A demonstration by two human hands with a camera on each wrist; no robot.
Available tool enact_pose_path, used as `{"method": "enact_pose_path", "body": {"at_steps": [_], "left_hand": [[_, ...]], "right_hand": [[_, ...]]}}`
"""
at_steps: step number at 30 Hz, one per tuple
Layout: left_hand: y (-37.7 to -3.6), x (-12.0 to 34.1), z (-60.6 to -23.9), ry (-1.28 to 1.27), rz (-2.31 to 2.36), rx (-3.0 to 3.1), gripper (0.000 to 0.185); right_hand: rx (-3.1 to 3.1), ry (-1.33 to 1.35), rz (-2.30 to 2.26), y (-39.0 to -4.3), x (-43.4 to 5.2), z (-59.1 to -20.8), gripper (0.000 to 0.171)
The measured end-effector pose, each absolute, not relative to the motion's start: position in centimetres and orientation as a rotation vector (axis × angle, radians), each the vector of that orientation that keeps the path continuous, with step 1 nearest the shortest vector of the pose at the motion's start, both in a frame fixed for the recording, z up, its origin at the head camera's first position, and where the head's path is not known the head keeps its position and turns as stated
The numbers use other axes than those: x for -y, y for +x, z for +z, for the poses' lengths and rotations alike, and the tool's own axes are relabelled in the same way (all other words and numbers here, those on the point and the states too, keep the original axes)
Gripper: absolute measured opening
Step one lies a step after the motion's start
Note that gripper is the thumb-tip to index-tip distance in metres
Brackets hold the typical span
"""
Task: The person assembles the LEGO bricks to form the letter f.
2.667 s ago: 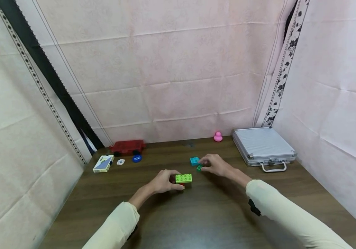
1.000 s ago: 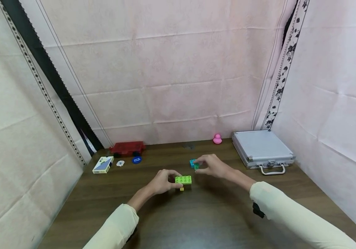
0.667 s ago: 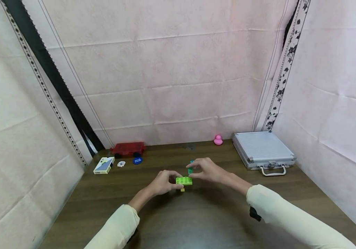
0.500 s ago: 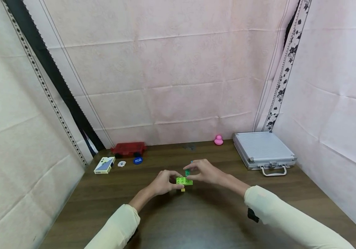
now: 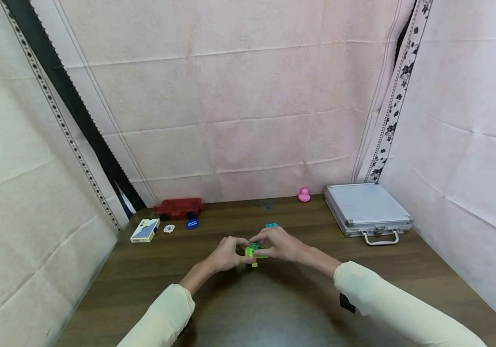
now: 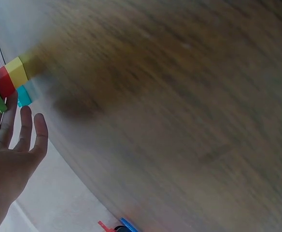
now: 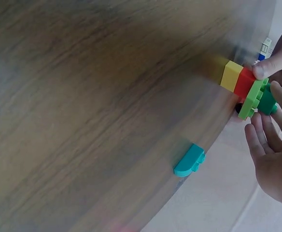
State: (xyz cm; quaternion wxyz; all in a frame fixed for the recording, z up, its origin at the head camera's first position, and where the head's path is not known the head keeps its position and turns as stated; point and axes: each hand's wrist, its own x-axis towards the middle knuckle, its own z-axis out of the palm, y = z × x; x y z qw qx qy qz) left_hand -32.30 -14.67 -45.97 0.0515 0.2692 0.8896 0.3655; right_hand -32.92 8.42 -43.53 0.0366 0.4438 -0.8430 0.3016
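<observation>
The left hand [image 5: 229, 254] held a block tower [image 7: 244, 84]; the right hand [image 5: 283, 243] pinched a dark green block [image 7: 266, 100] at its top.

At the clock's centre, a yellow block [image 7: 231, 75], a red block [image 7: 244, 81], a lime block [image 7: 249, 102] and a darker green block [image 7: 266, 100]. At one o'clock, a turquoise block [image 5: 271, 225]; between one and two, a pink duck [image 5: 304, 195]; past two, a silver, ribbed case [image 5: 367, 205]; at ten, a red toy car [image 5: 178, 207] and a blue disc [image 5: 192, 224]. Brown wood-grain table [image 5: 274, 308].
</observation>
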Motion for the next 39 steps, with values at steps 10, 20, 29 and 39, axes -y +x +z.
{"method": "enact_pose_path", "body": {"at_steps": [10,20,29,39], "left_hand": [[-32.37,14.83,-45.83,0.811,1.132,-2.693,0.022],[-32.39,14.95,-45.64,0.794,1.113,-2.711,0.025],[-32.46,14.97,-45.74,0.789,1.114,-2.707,0.027],[-32.38,14.8,-45.83,0.803,1.105,-2.701,0.028]], "right_hand": [[2.606,1.356,0.929,-32.81,-7.96,-43.22,0.036],[2.625,1.331,0.875,-32.97,-7.68,-43.19,0.035],[2.644,1.313,0.89,-33.05,-7.69,-43.43,0.035],[2.631,1.314,0.884,-32.93,-7.77,-43.56,0.035]]}}
